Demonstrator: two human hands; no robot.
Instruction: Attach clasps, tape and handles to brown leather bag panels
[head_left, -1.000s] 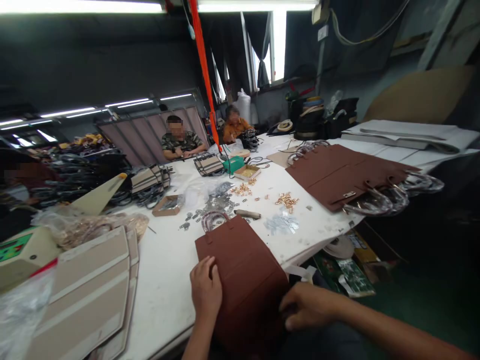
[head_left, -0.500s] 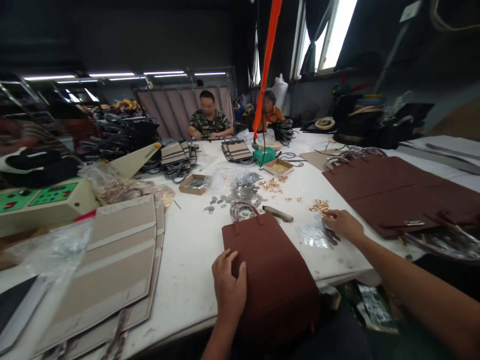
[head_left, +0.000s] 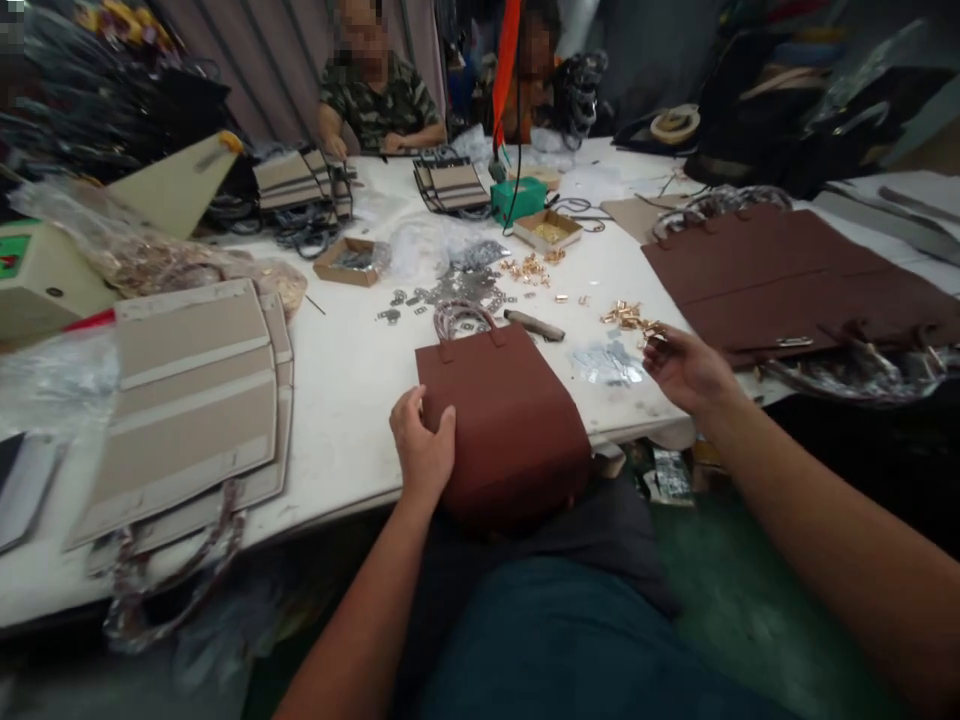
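Note:
A reddish-brown handbag [head_left: 502, 420] leans from the table's front edge toward my lap, its wrapped handles [head_left: 459, 318] pointing away from me. My left hand [head_left: 424, 447] grips the bag's left side edge, thumb on the near face and fingers round the edge. Over the table to the right, my right hand [head_left: 686, 370] has its fingertips pinched together beside a small pile of gold metal fittings [head_left: 626, 315]. What lies in that pinch is too small and dark to make out. Clear flat plastic pieces [head_left: 609, 363] lie just left of the right hand.
A dark-handled tool [head_left: 535, 325] lies behind the bag, near scattered grey metal plates [head_left: 469, 287]. Beige panels [head_left: 199, 390] are stacked left; brown bag panels [head_left: 795, 275] lie right. Small cardboard boxes [head_left: 347, 262] and a green box [head_left: 519, 200] stand farther back. A person [head_left: 382, 100] sits opposite.
The view has tilted downward, showing more of my lap. My right hand has drawn back slightly from the gold fittings toward me. My left hand stays on the bag's edge.

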